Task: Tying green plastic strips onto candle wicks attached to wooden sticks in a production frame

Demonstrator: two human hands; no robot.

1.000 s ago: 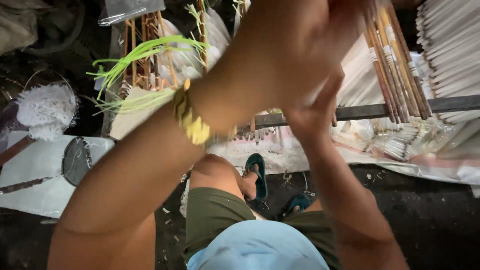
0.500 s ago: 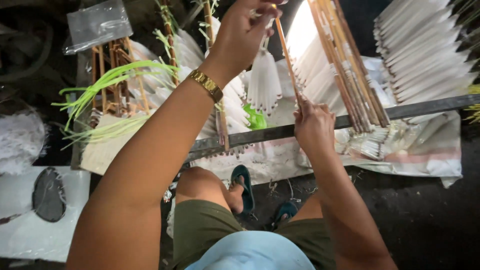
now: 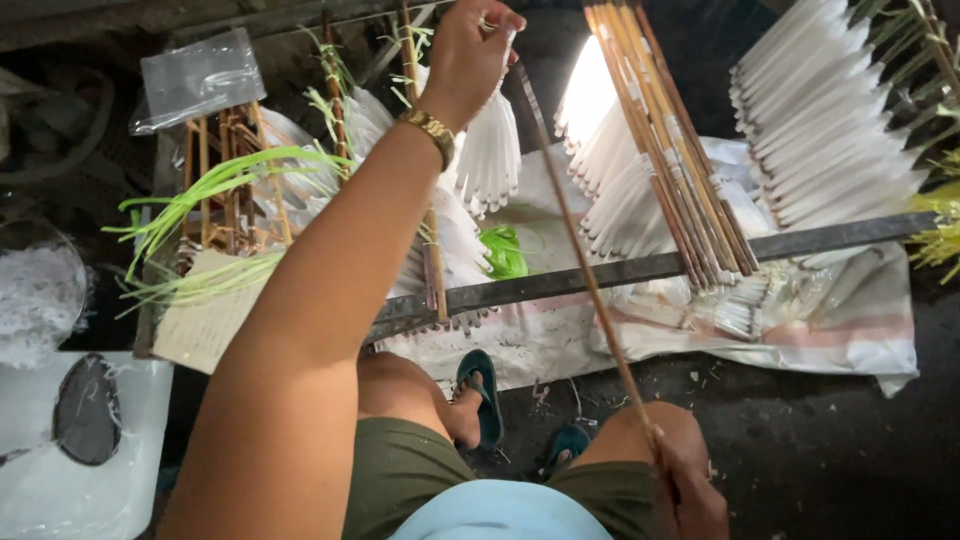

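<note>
1. Dark floor under a metal bar (image 3: pixel 650 268); white strips (image 3: pixel 490 150) hang in rows.
2. Left hand (image 3: pixel 470 45) pinches the thin stick (image 3: pixel 575 240) near its top; right hand (image 3: pixel 690 480) is closed around its lower end.
3. Judgement: keep the stick taut and clear of neighbouring rods (image 3: pixel 670 150).

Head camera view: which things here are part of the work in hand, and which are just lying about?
In use:
left hand
right hand
thin stick
hanging white strips

Lying about:
clear plastic bag
green strands
stick bundle
metal bar

White paper tubes (image 3: pixel 830 130) fan beside tan-brown sticks (image 3: pixel 670 150). Bright green strips (image 3: pixel 210 185) curl left. The wristwatch (image 3: pixel 430 128) is gold, the shorts (image 3: pixel 400 470) olive, the sandal (image 3: pixel 485 390) dark teal, the bar (image 3: pixel 650 268) grey.
</note>
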